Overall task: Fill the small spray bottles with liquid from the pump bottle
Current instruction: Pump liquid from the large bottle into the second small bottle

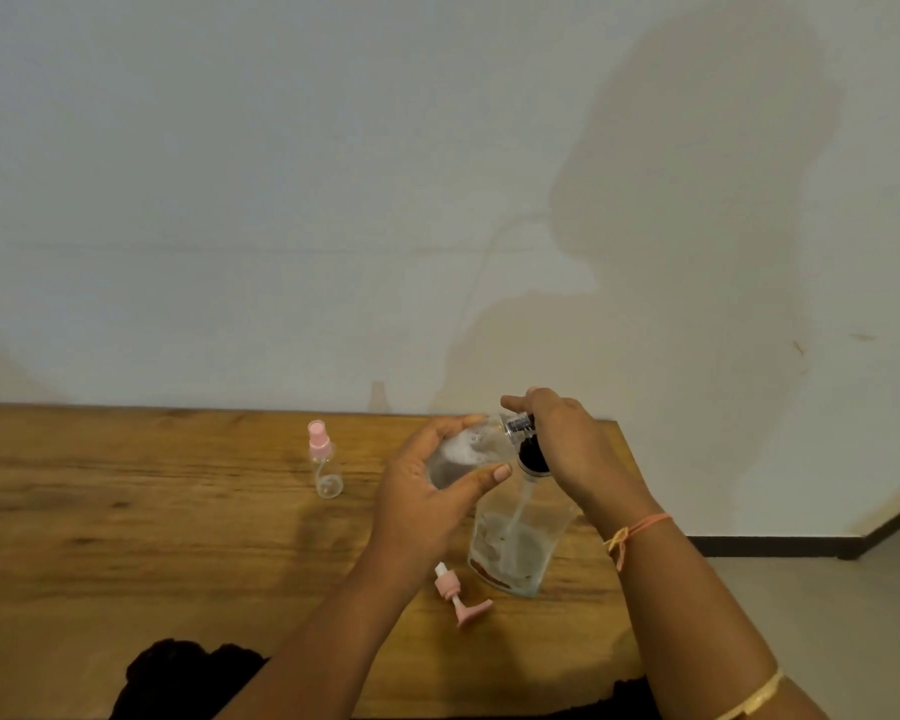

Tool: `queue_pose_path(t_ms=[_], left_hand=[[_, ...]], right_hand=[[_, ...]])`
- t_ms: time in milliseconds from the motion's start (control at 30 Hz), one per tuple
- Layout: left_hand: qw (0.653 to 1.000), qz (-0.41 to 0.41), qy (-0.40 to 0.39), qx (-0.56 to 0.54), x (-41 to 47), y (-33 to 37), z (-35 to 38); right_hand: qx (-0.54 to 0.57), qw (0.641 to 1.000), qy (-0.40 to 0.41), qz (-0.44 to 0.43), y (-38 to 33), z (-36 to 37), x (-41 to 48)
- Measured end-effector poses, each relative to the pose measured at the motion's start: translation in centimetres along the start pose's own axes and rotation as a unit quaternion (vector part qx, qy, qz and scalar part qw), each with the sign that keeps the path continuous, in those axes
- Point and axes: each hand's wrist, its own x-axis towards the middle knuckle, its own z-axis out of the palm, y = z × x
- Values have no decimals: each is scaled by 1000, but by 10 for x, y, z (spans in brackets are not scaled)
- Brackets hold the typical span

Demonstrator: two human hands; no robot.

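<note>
Left hand (422,511) grips tilted small bottle (463,452); right hand (572,449) holds pump head (532,452) above pump bottle (515,556)

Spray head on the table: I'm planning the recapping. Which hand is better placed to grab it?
Left, likely. The spray head lies beside the left forearm, nearer the left hand; the right hand grips the pump top farther back. But the left holds a bottle.
</note>
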Motion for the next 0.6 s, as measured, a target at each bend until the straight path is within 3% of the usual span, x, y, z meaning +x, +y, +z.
queue_pose_path(t_ms=[67, 333, 600], left_hand=[[1000, 4, 3, -2, 1, 2, 0], [1000, 7, 6, 4, 1, 3, 1], [1000, 1, -2, 0, -3, 5, 0]], right_hand=[[48, 999, -11, -4, -5, -2, -4], [-15, 1000, 15, -5, -9, -5, -6], [6, 1000, 17, -19, -8, -1, -10]])
